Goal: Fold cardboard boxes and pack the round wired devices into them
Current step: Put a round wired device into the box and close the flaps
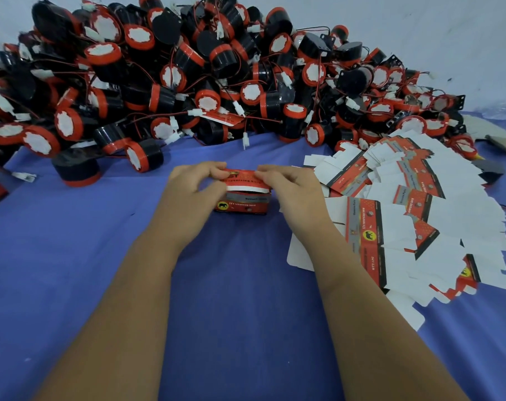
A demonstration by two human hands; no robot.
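— Where does the small red and grey printed cardboard box (243,198) sit?

— It stands on the blue cloth-covered table (246,285), in the middle, between the person's two hands. Its printed front faces the camera, with a yellow round elephant mark at the lower left.

— And the fingers?

— The left hand (192,192) has its fingers curled, the fingertips pinching the red top flap at its left end. The right hand (289,188) does the same at the right end, thumb and fingertips pressed together on the flap. The flap's white underside shows as a strip just above the box's front panel.

— Is the box closed?

— One cannot tell; the hands hide its top edge and sides.

— What lies around it?

— Behind it rises a large heap of round black and red wired devices (188,73) with white plug connectors, against the pale wall. To the right, a spread of flat white and red unfolded box blanks (405,204) overlaps on the cloth, near the right hand.
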